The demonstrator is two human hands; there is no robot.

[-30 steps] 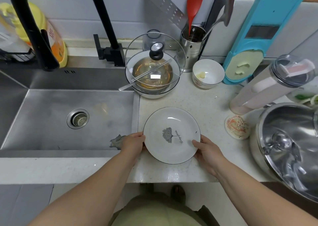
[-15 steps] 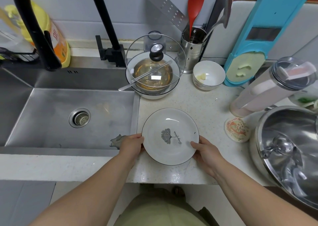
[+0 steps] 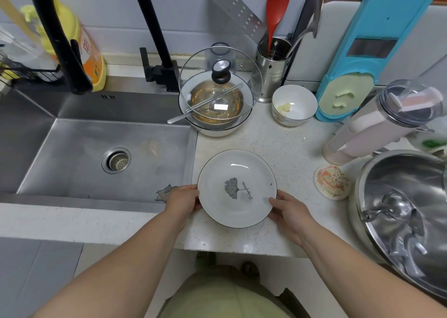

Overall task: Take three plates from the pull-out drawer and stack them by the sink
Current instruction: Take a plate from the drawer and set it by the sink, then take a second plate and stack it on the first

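A white plate (image 3: 237, 172) with a dark rim and a grey leaf print lies on the speckled counter (image 3: 285, 146), just right of the steel sink (image 3: 79, 158). My left hand (image 3: 181, 200) grips its left rim and my right hand (image 3: 289, 211) grips its lower right rim. Whether more plates lie under it I cannot tell. The pull-out drawer is out of view.
A glass-lidded bowl (image 3: 219, 100) with a spoon stands behind the plate, a small white bowl (image 3: 294, 104) and a utensil holder (image 3: 273, 68) further right. A large steel pot lid (image 3: 401, 213), a round coaster (image 3: 331, 181) and a leaning tumbler (image 3: 384, 119) crowd the right. The black faucet (image 3: 154, 27) arches over the sink.
The plate and both hands have shifted very slightly left toward the sink edge; the grip is unchanged.
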